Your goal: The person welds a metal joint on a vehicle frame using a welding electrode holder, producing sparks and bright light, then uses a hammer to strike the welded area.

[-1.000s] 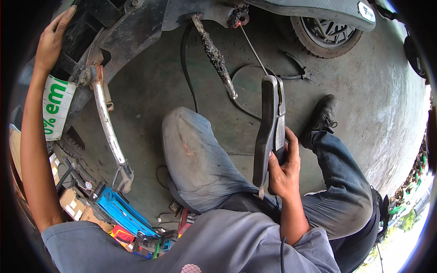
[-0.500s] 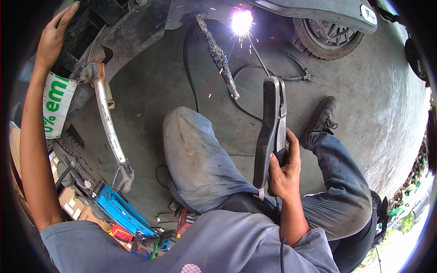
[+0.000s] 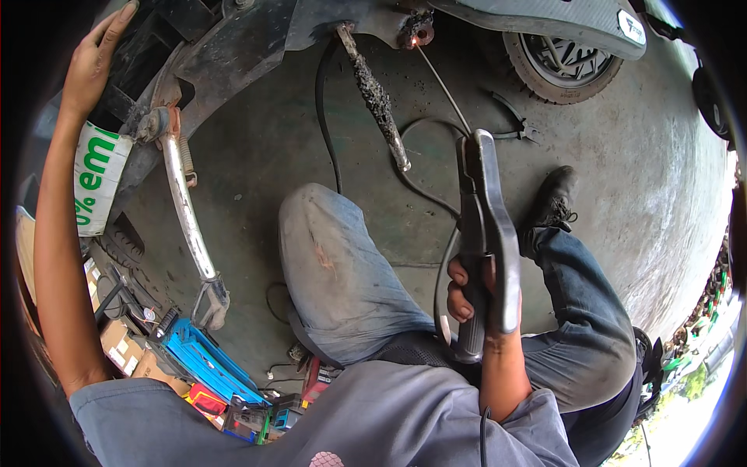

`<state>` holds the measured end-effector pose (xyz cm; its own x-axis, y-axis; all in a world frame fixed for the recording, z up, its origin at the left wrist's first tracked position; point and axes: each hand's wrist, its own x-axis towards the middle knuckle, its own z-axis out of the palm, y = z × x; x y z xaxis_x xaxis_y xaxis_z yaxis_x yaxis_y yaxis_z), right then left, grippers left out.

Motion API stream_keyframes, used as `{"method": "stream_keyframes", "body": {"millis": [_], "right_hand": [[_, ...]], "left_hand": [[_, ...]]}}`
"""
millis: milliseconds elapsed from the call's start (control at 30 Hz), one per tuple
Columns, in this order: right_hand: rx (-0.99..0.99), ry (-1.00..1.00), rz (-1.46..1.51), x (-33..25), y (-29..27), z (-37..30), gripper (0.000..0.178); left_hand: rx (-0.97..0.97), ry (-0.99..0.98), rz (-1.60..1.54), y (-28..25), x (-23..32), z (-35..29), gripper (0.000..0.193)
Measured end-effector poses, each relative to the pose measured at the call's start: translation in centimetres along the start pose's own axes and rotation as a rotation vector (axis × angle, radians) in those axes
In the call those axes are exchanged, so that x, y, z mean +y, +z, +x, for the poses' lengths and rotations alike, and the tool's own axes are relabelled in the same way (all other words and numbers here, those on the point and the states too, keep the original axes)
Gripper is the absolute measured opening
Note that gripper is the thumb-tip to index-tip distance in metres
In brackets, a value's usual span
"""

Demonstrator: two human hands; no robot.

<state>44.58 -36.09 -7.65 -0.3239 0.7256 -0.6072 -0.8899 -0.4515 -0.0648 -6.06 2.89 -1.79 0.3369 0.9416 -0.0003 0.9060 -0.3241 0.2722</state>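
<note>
My right hand (image 3: pixel 461 302) is wrapped round a black welding electrode holder (image 3: pixel 500 226). A thin electrode (image 3: pixel 443 89) sticks out of its jaws, the tip meeting or nearly meeting a rusty bracket (image 3: pixel 422 36) with a round hole. A small orange spot glows there. To its left, a metal rod (image 3: pixel 373 97) with a dark, crusted middle slants down from the vehicle's underside. At the far upper left, my left hand (image 3: pixel 89 74) is raised beside the dark vehicle body (image 3: pixel 233 58), fingers stretched out; whether it presses on the body I cannot tell.
Pliers (image 3: pixel 520 124) lie on the floor near a wheel (image 3: pixel 564 66). A silver stand leg (image 3: pixel 185 210) with a spring hangs at left. A cable (image 3: pixel 420 187) loops behind the holder. A blue tool case (image 3: pixel 206 362) and cartons (image 3: pixel 120 346) are at lower left.
The bright arc and flying sparks have gone, leaving a small glow. My right hand has turned the electrode holder and shifted it slightly right. My left hand has not moved.
</note>
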Motion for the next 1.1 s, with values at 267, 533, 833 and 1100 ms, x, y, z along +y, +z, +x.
{"method": "stream_keyframes", "body": {"millis": [267,533,833,1100], "right_hand": [[0.463,-0.475,-1.332,1.7,0.9,1.5,0.063],[0.424,-0.861,-1.467,0.9,0.1,2.1,0.051],[0.318,-0.701,-1.568,-0.3,-0.9,1.5,0.069],[0.263,-0.726,-1.490,-0.1,-2.7,2.1,0.074]], "left_hand": [[-0.016,0.014,0.020,-0.1,0.2,0.1,0.052],[0.039,0.003,0.007,1.2,4.2,0.0,0.045],[0.077,0.171,0.153,-1.2,-0.1,-0.5,0.046],[0.040,0.185,0.186,-2.1,-2.0,-0.7,0.045]]}}
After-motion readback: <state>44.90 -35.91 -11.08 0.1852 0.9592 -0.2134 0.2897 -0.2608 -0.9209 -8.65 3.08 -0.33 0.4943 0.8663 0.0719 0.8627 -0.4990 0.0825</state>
